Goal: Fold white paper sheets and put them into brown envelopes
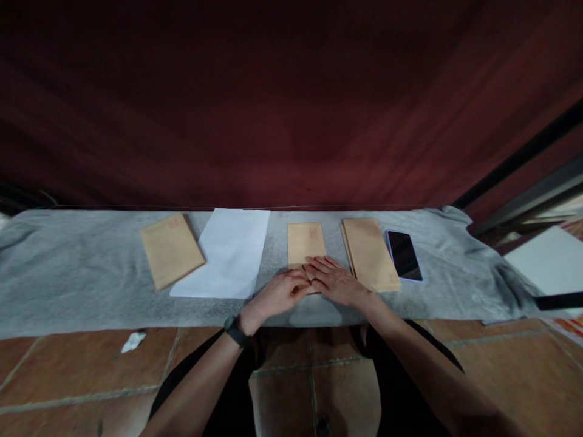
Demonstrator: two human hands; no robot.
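Observation:
A brown paper envelope point(304, 241) lies upright in front of me on the grey cloth, with a small red print near its top right corner. My right hand point(336, 281) rests flat across its lower part, fingers stretched out to the left. At the lower left edge, my left hand point(283, 294) has its fingers bent and the thumb close to them, closed on the envelope's bottom end. Both hands touch each other there and hide that end. A dark watch point(235, 331) is on my left wrist.
Brown envelopes point(370, 252) are stacked at the right, beside a phone point(404, 256). White paper sheets point(230, 252) lie left, partly under another stack of brown envelopes point(170, 252). A dark red curtain point(282, 121) hangs behind the grey cloth point(100, 303). A white scrap point(133, 342) is on the tiled floor.

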